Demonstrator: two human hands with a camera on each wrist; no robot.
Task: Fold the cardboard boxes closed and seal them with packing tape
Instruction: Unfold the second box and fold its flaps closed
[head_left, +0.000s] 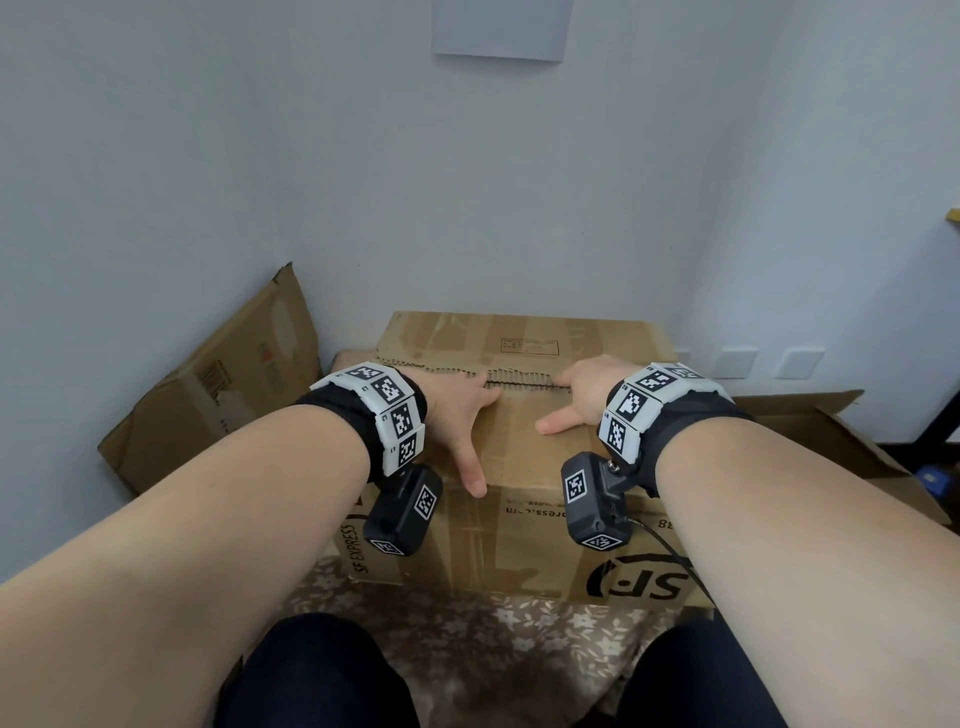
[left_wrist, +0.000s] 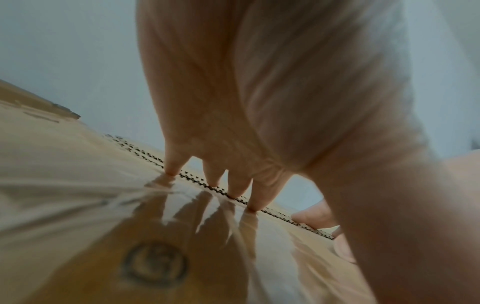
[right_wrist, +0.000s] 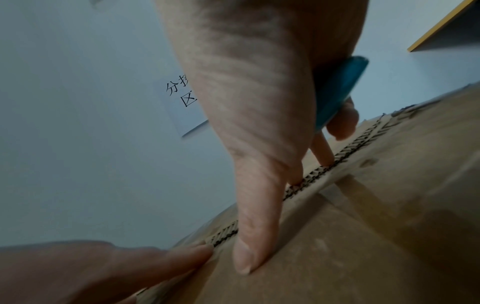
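Cardboard box printed "SF EXPRESS", standing on a floral-patterned cloth surface directly ahead of the person's knees, its top flaps folded down so that two corrugated edges meet along a seam across the top. Left hand lies flat on the near flap, fingers straight with tips at the seam, thumb spread toward the near edge; it holds nothing. Right hand presses the same flap with thumb and forefinger extended, while its remaining fingers curl around a blue object, seen only in the right wrist view and largely hidden by the palm; what the object is cannot be told. Glossy old tape on the flap mirrors the left fingers in the left wrist view.

A flattened carton leans against the wall to the left of the box; an open carton lies to the right, cut off by the forearm. Both wrists carry marker bands and black camera units, which cover part of the box's front print. A paper sign on the pale wall is cropped at the top edge; its characters show partly in the right wrist view.
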